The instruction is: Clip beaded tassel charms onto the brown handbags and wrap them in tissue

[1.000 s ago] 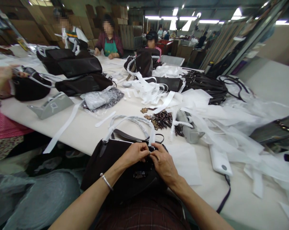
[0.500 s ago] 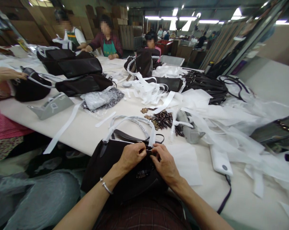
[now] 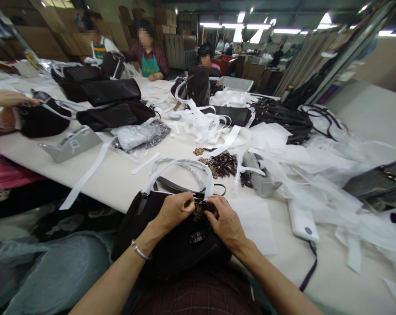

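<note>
A dark handbag [image 3: 142, 232] rests at the table's near edge against my body, its two upright handles [image 3: 181, 162] wrapped in white film. A leopard-patterned flower charm [image 3: 199, 211] hangs at the bag's upper edge, with a dark, shiny dangling piece [image 3: 199, 236] below it. My left hand [image 3: 176, 212] is closed, thumb and forefinger pinched just left of the charm; what they hold is too small to make out. With thumb and fingertips, my right hand [image 3: 226, 221] pinches the charm's top by the handle base.
Several similar charms [image 3: 222, 165] lie in a pile beyond the bag. Grey tape dispensers [image 3: 70, 144], white strips [image 3: 86, 175], a white power bank [image 3: 303, 221] and dark bags [image 3: 109, 92] are spread around. A co-worker's hand [image 3: 14, 98] holds a bag at left.
My left hand has shifted slightly left, and the leopard-patterned charm now shows between my hands. My right hand stays nearly in place. At the back, a co-worker has raised a dark bag.
</note>
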`<state>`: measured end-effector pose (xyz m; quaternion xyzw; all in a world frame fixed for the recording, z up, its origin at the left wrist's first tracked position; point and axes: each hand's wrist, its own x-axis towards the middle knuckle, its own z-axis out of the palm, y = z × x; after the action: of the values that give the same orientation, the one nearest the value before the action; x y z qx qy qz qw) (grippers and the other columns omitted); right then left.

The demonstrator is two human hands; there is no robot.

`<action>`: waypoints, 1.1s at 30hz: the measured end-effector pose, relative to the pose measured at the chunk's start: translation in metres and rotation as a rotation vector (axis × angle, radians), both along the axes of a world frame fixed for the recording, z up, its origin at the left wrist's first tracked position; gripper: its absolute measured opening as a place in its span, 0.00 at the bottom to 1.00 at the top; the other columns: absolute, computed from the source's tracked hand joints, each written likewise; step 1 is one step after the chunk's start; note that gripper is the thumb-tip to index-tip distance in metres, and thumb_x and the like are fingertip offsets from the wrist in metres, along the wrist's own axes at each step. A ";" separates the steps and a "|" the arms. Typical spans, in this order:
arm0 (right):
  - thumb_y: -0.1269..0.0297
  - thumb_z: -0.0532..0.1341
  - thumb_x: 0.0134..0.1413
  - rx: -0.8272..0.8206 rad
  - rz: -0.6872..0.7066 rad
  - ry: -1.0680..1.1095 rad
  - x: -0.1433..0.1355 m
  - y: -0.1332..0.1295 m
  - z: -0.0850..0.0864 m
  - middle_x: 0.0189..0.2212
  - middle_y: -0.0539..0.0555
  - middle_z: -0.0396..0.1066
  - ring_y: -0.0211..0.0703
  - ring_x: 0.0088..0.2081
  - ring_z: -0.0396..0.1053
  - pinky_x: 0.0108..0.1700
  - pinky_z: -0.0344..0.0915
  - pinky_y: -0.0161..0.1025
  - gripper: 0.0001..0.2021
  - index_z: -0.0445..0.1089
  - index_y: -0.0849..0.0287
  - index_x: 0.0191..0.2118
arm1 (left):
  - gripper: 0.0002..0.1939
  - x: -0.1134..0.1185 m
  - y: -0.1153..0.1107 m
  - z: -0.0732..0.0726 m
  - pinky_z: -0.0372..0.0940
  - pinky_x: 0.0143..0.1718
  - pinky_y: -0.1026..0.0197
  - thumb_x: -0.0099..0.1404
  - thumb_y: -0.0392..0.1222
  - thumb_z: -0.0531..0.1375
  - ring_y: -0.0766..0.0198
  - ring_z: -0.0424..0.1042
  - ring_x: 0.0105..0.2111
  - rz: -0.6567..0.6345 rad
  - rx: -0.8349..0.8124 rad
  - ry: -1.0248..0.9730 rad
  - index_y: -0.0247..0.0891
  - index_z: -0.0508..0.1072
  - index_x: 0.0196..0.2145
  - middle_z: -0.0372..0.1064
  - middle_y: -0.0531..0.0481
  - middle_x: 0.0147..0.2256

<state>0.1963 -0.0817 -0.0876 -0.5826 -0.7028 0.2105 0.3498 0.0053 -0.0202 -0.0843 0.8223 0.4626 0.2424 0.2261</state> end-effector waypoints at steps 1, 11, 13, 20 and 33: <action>0.74 0.61 0.53 0.002 -0.007 0.021 0.000 0.000 0.001 0.48 0.54 0.67 0.39 0.31 0.68 0.44 0.68 0.42 0.15 0.68 0.54 0.47 | 0.05 -0.004 0.000 0.003 0.58 0.28 0.66 0.61 0.34 0.55 0.67 0.68 0.24 0.025 -0.043 -0.051 0.37 0.69 0.28 0.69 0.54 0.24; 0.68 0.61 0.58 0.085 0.041 0.200 -0.011 0.006 0.006 0.42 0.55 0.71 0.44 0.43 0.70 0.49 0.66 0.41 0.06 0.77 0.55 0.38 | 0.07 -0.003 -0.014 0.041 0.65 0.38 0.64 0.64 0.39 0.58 0.64 0.72 0.34 -0.017 -0.231 -0.460 0.36 0.74 0.31 0.74 0.51 0.32; 0.68 0.61 0.58 0.067 0.018 0.241 -0.012 0.005 0.007 0.40 0.54 0.71 0.43 0.43 0.70 0.48 0.66 0.40 0.07 0.77 0.55 0.35 | 0.09 0.006 -0.016 0.038 0.66 0.36 0.64 0.66 0.41 0.56 0.65 0.72 0.33 -0.053 -0.324 -0.525 0.37 0.75 0.38 0.75 0.49 0.36; 0.65 0.60 0.57 -0.026 -0.043 0.325 -0.010 0.003 0.016 0.39 0.54 0.71 0.42 0.39 0.70 0.42 0.66 0.37 0.07 0.76 0.57 0.32 | 0.11 0.028 -0.020 0.019 0.66 0.28 0.67 0.65 0.43 0.59 0.68 0.70 0.28 -0.093 -0.473 -0.668 0.36 0.79 0.37 0.75 0.46 0.42; 0.57 0.56 0.55 -0.445 -0.253 0.229 0.027 0.021 0.003 0.22 0.49 0.73 0.38 0.23 0.67 0.28 0.59 0.34 0.13 0.72 0.58 0.27 | 0.06 0.039 -0.005 0.013 0.63 0.29 0.65 0.64 0.41 0.58 0.66 0.70 0.26 0.081 -0.373 -0.372 0.39 0.72 0.31 0.72 0.54 0.26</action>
<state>0.2236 -0.0610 -0.0843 -0.7005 -0.5171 0.3788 0.3137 0.0444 -0.0255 -0.0717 0.6885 0.4821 0.3087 0.4452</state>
